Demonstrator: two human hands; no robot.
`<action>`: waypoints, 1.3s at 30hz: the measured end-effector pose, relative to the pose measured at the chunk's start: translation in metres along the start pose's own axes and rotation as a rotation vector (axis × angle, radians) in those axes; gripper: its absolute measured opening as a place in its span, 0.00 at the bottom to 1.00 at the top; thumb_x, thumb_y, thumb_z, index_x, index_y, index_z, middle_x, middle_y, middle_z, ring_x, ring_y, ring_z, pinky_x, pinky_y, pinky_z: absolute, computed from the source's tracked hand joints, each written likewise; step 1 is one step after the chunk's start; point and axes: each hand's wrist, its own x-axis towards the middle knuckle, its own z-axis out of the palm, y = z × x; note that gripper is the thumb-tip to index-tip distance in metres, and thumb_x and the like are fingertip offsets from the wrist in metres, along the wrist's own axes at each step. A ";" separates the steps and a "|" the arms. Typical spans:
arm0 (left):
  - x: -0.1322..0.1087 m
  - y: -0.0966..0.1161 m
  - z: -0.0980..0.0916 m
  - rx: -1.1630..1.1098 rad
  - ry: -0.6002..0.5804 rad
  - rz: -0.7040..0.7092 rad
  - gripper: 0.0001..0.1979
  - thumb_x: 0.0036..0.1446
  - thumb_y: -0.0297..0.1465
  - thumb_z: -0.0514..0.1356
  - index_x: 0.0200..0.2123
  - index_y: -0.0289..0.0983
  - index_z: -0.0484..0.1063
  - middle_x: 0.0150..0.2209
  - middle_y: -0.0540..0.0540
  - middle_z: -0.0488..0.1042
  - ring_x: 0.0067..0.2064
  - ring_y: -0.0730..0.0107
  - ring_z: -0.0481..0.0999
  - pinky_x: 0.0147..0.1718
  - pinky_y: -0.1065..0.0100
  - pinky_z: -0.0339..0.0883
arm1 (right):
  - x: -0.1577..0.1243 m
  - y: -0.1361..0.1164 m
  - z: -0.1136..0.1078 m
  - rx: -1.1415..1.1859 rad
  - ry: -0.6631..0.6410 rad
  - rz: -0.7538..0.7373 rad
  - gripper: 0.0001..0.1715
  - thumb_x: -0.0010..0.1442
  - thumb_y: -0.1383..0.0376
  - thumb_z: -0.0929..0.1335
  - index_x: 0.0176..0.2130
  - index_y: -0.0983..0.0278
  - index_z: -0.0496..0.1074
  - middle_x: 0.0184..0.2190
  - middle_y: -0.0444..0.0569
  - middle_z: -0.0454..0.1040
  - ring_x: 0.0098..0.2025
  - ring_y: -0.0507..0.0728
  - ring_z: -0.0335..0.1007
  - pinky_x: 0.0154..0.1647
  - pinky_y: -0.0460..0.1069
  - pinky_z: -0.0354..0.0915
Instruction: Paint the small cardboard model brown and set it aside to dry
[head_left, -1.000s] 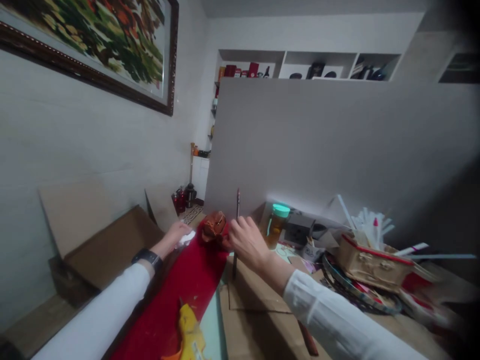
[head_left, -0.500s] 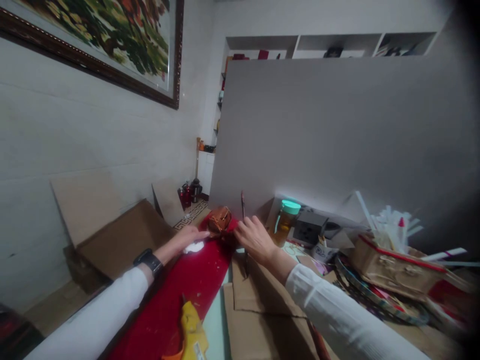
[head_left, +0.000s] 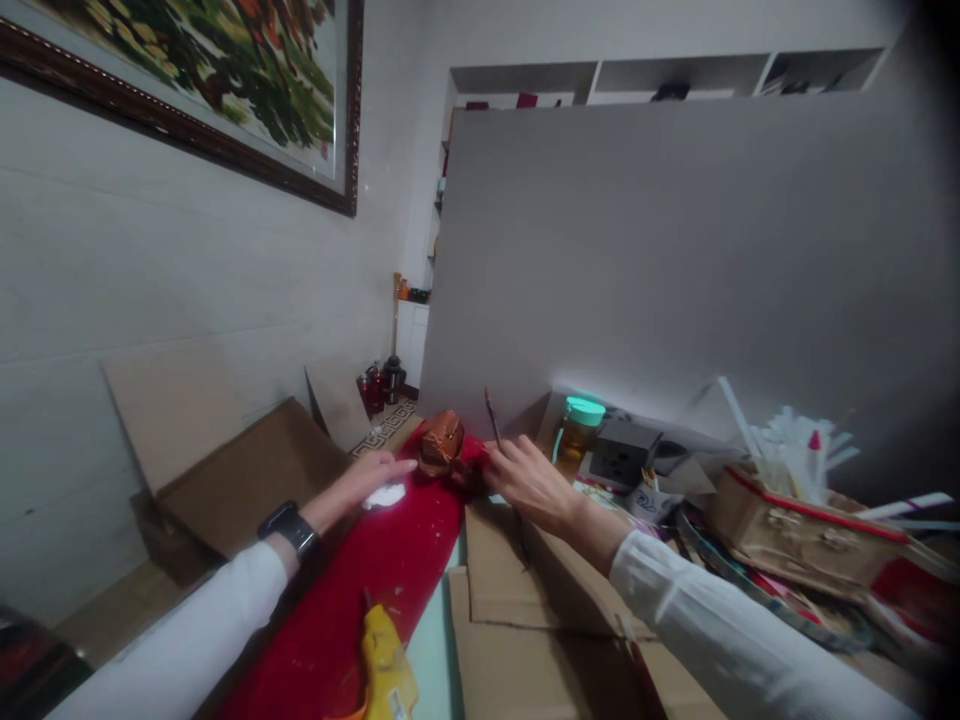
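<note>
A shiny, wrinkled brown lump [head_left: 441, 443] with thin pale lines lies at the far end of a red cloth-like surface [head_left: 375, 570]. My left hand [head_left: 367, 480] is just left of it, fingers stretched and index fingertip at its edge; whether they touch is hard to tell. My right hand [head_left: 529, 478] is closed around a thin dark stick [head_left: 492, 415], like a brush or pen, to the right of the lump. The stick's upper end leans left above my fingers. A crumpled white scrap [head_left: 385, 496] lies below my left hand.
A yellow glue gun [head_left: 386, 660] lies near the front. Flat cardboard [head_left: 536, 610] covers the table's middle. To the right stand a teal-lidded bottle [head_left: 577, 435], a white cup [head_left: 649, 500] and a basket [head_left: 810, 525] of white strips. An open cardboard box [head_left: 255, 475] is at left.
My right hand has moved slightly right, away from the brown lump, and the stick now leans more to the left. My left hand has hardly moved.
</note>
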 end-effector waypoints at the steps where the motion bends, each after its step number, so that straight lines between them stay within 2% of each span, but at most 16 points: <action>1: -0.002 0.002 0.000 0.016 -0.003 0.009 0.22 0.66 0.51 0.58 0.38 0.35 0.73 0.33 0.49 0.74 0.32 0.70 0.75 0.33 0.64 0.74 | -0.002 0.001 0.001 0.009 0.005 -0.010 0.09 0.74 0.64 0.72 0.49 0.67 0.74 0.50 0.52 0.72 0.49 0.62 0.73 0.49 0.58 0.75; 4: -0.009 0.009 0.000 0.092 -0.004 0.044 0.23 0.66 0.51 0.58 0.38 0.35 0.73 0.32 0.50 0.74 0.32 0.70 0.75 0.34 0.63 0.74 | -0.004 0.003 0.002 0.029 0.016 -0.027 0.09 0.74 0.64 0.72 0.49 0.67 0.74 0.51 0.52 0.72 0.49 0.62 0.73 0.49 0.58 0.75; 10: -0.021 0.033 0.007 0.344 0.110 0.086 0.23 0.64 0.52 0.60 0.37 0.36 0.73 0.34 0.48 0.75 0.37 0.65 0.77 0.41 0.57 0.74 | -0.009 0.002 0.005 0.040 0.023 -0.034 0.10 0.74 0.65 0.72 0.52 0.66 0.73 0.53 0.53 0.71 0.52 0.64 0.72 0.52 0.60 0.74; 16: -0.031 0.047 0.009 0.466 0.153 0.123 0.23 0.65 0.52 0.59 0.40 0.36 0.74 0.39 0.46 0.77 0.40 0.63 0.78 0.45 0.55 0.74 | -0.013 0.002 0.013 0.038 0.022 -0.019 0.11 0.74 0.64 0.72 0.53 0.66 0.73 0.52 0.53 0.72 0.51 0.64 0.72 0.53 0.61 0.73; 21: -0.035 0.051 0.009 0.492 0.166 0.168 0.22 0.65 0.50 0.60 0.45 0.36 0.74 0.43 0.44 0.77 0.44 0.62 0.78 0.47 0.53 0.75 | -0.014 0.003 0.017 0.026 0.026 -0.012 0.10 0.74 0.64 0.72 0.52 0.66 0.73 0.50 0.52 0.73 0.50 0.63 0.73 0.52 0.60 0.73; 25: -0.034 0.051 0.016 0.501 0.192 0.184 0.21 0.65 0.47 0.61 0.51 0.37 0.73 0.48 0.42 0.77 0.48 0.59 0.78 0.50 0.50 0.74 | -0.014 0.001 0.019 0.015 0.033 -0.011 0.11 0.74 0.65 0.72 0.53 0.66 0.73 0.49 0.52 0.73 0.49 0.63 0.74 0.52 0.60 0.74; 30: -0.029 0.050 0.024 0.527 0.229 0.138 0.20 0.65 0.46 0.61 0.51 0.36 0.72 0.50 0.41 0.76 0.51 0.57 0.77 0.52 0.49 0.74 | -0.014 0.000 0.018 0.022 0.034 -0.018 0.08 0.73 0.65 0.73 0.50 0.67 0.74 0.47 0.51 0.74 0.48 0.63 0.74 0.52 0.61 0.73; 35: -0.031 0.053 0.024 0.484 0.212 0.159 0.23 0.66 0.47 0.60 0.55 0.37 0.71 0.52 0.40 0.75 0.52 0.56 0.77 0.52 0.48 0.74 | -0.018 -0.001 0.021 0.052 0.059 -0.039 0.07 0.73 0.66 0.73 0.49 0.67 0.74 0.49 0.52 0.74 0.49 0.63 0.74 0.53 0.61 0.74; 39: -0.032 0.053 0.023 0.447 0.205 0.174 0.23 0.66 0.46 0.61 0.57 0.38 0.70 0.54 0.40 0.75 0.53 0.55 0.77 0.53 0.47 0.73 | -0.020 -0.002 0.027 0.093 0.081 -0.058 0.08 0.73 0.65 0.73 0.49 0.67 0.74 0.49 0.52 0.73 0.47 0.62 0.74 0.48 0.58 0.76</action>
